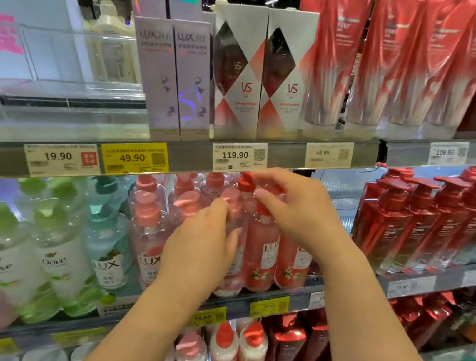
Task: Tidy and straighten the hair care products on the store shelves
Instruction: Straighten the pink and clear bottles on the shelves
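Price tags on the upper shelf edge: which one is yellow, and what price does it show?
The 49.90 tag, between the white 19.90 tag and the white 119.90 tag; the others there are white.

Both hands point(258, 223) on pink LUX bottles point(261, 245)

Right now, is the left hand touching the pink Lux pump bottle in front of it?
Touching. The head view shows the left hand laid against the pink Lux pump bottle, fingers wrapped on its clear body with no gap visible.
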Available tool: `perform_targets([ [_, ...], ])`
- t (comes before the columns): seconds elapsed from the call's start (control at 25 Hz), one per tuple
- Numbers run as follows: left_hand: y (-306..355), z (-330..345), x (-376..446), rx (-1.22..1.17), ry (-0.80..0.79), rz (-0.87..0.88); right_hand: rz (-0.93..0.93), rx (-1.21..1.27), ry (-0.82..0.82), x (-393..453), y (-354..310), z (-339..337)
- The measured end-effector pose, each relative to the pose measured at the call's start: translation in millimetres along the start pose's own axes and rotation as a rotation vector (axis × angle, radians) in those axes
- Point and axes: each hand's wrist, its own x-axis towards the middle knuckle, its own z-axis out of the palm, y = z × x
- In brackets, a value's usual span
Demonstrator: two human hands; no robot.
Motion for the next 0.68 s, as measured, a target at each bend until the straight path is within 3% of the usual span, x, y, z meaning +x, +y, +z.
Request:
perform_targets([
  [0.08,1.7,9.6,3.0,-0.016,-0.024,-0.025,0.033,-0.125,-0.013,1.3,11.2,-9.0],
  [0.16,5.0,17.5,5.9,-0.03,-0.056,-0.063,0.054,-0.285,-0.171,2.5,17.4,-2.9],
  [0.24,9.4,23.2,7.6,0.013,-0.058,-0.078,0.05,-0.289,-0.271,3.4,19.1,7.5],
  [0.52,14.0,28.8,9.2,0.154,-0.051,-0.07,-0.156,-0.506,-0.235,9.8,30.3,6.9],
  [0.68,19.5,26.9,7.9,0.123,-0.039,-0.131,-0.118,-0.443,-0.272,9.0,31.4,4.7],
])
